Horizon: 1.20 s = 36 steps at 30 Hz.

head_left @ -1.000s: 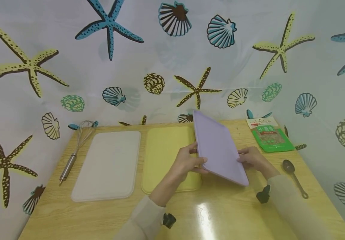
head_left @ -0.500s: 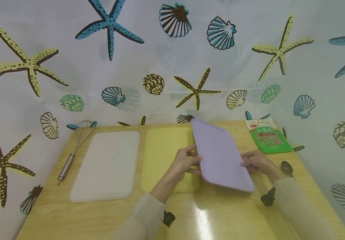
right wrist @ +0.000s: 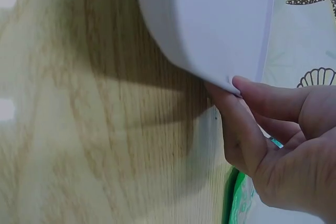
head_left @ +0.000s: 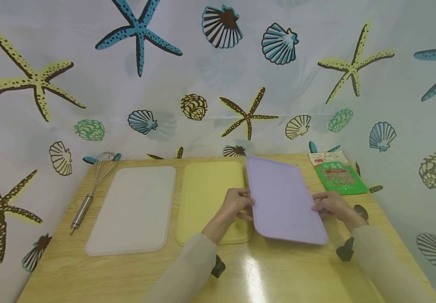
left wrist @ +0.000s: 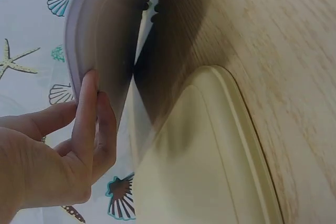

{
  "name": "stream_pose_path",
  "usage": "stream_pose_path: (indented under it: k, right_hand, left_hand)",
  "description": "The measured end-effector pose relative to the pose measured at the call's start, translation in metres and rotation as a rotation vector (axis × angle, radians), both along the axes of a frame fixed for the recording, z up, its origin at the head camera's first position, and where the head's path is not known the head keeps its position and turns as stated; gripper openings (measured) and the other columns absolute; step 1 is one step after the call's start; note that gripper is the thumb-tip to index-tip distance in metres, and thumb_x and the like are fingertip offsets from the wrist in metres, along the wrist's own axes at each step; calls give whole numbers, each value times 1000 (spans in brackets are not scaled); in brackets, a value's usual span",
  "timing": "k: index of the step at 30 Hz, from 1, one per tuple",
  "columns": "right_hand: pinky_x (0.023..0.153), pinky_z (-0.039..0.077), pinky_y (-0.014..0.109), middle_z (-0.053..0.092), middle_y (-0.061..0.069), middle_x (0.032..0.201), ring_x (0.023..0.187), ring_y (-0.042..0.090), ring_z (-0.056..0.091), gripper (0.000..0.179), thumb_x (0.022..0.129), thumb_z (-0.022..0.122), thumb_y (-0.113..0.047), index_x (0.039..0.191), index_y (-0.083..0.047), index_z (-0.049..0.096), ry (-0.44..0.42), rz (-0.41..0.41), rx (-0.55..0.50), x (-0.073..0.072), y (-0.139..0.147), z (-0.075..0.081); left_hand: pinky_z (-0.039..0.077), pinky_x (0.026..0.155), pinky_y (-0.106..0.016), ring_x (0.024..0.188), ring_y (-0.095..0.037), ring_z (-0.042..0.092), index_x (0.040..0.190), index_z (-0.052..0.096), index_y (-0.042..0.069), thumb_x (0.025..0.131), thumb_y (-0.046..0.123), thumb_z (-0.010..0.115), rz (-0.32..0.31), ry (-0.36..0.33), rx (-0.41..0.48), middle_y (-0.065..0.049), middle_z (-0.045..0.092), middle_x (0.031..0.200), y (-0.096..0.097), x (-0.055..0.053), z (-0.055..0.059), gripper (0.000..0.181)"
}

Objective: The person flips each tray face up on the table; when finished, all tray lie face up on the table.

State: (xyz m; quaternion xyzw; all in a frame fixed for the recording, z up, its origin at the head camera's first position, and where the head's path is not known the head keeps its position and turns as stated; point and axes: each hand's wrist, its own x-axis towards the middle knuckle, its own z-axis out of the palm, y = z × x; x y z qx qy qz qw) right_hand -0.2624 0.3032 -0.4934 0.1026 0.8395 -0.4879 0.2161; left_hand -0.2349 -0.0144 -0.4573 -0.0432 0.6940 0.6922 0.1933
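A light purple tray (head_left: 284, 198) is tilted over the right half of the table, its left side raised. My left hand (head_left: 235, 204) pinches its left edge; in the left wrist view, fingers (left wrist: 89, 119) lie against the tray's shaded underside. On the opposite edge my right hand (head_left: 331, 205) pinches the rim, thumb on top and fingers beneath, as the right wrist view shows. Just left of the purple tray lies a yellow tray (head_left: 212, 198), partly hidden by my left hand. A white tray (head_left: 132, 210) lies flat further left.
A whisk (head_left: 91, 195) with a metal handle lies at the table's left edge. At the back right is a green packet (head_left: 339, 176) with printed lettering. A dark spoon (head_left: 361, 211) is mostly covered by my right forearm. A patterned curtain (head_left: 187, 139) hangs behind the table.
The purple tray has come down to a flatter tilt and shifted slightly right and nearer. Both hands have moved with it, keeping hold. My right arm now covers most of the spoon.
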Motion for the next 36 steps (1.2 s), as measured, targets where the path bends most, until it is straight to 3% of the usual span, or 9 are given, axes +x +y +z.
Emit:
stream_pose_path:
  k: [5, 11, 16, 20, 22, 24, 27, 30, 36]
  right_hand:
    - [73, 59, 37, 67, 23, 104, 78, 18, 68, 54, 86, 66, -1, 132, 16, 46, 3, -2, 44, -3, 8, 4]
    - [70, 57, 33, 63, 28, 114, 79, 16, 65, 51, 84, 66, 0, 129, 16, 49, 39, 11, 129, -9, 13, 9]
    - [65, 57, 31, 63, 30, 115, 74, 15, 64, 48, 82, 66, 3, 126, 17, 52, 61, 10, 150, -13, 16, 10]
    - [65, 58, 32, 65, 28, 111, 75, 17, 64, 48, 82, 66, 4, 126, 17, 52, 52, 7, 167, -15, 18, 10]
    - [67, 57, 32, 64, 27, 112, 79, 18, 63, 48, 83, 65, 3, 127, 16, 52, 44, 4, 184, -16, 19, 10]
    - [68, 58, 32, 62, 29, 114, 84, 21, 64, 48, 83, 64, 2, 127, 16, 51, 42, 9, 197, -18, 21, 9]
    - [68, 58, 33, 62, 30, 115, 88, 25, 64, 49, 83, 63, 2, 128, 16, 50, 34, 14, 217, -21, 23, 9]
    - [67, 58, 32, 62, 30, 113, 88, 26, 64, 50, 83, 63, 2, 129, 16, 49, 29, 17, 232, -24, 25, 8]
    - [66, 58, 32, 63, 29, 108, 77, 20, 63, 50, 82, 64, 2, 128, 17, 50, 46, 0, 245, -27, 26, 9]
  left_hand:
    - [59, 63, -42, 79, -30, 67, 133, 50, -10, 84, -10, 59, -1, -17, -37, -21, 60, 100, 7, -6, -6, 50]
    - [59, 64, -42, 78, -35, 70, 129, 53, -11, 81, -16, 57, -40, 9, -141, -25, 66, 95, 17, -11, -12, 48]
    - [59, 66, -44, 77, -37, 70, 126, 52, -16, 77, -20, 54, -34, 28, -240, -30, 65, 100, 28, -17, -19, 49]
    - [59, 60, -41, 68, -34, 67, 97, 62, -17, 76, -21, 51, -11, 50, -350, -25, 62, 89, 37, -18, -23, 24]
    - [59, 56, -40, 64, -33, 66, 77, 59, -12, 75, -21, 48, -7, 76, -410, -19, 60, 78, 40, -16, -22, 14]
    - [58, 53, -39, 62, -35, 66, 68, 53, -7, 74, -20, 47, -13, 110, -470, -16, 56, 70, 44, -13, -20, 15]
    - [58, 50, -37, 66, -37, 67, 78, 57, -11, 72, -19, 47, -15, 168, -550, -20, 59, 73, 49, -8, -16, 13]
    - [58, 52, -32, 75, -37, 66, 97, 58, -16, 73, -17, 52, -12, 196, -621, -25, 62, 86, 54, -7, -16, 25]
    - [56, 48, -29, 82, -38, 65, 111, 56, -15, 75, -17, 54, -3, 185, -658, -27, 61, 100, 61, -10, -25, 36]
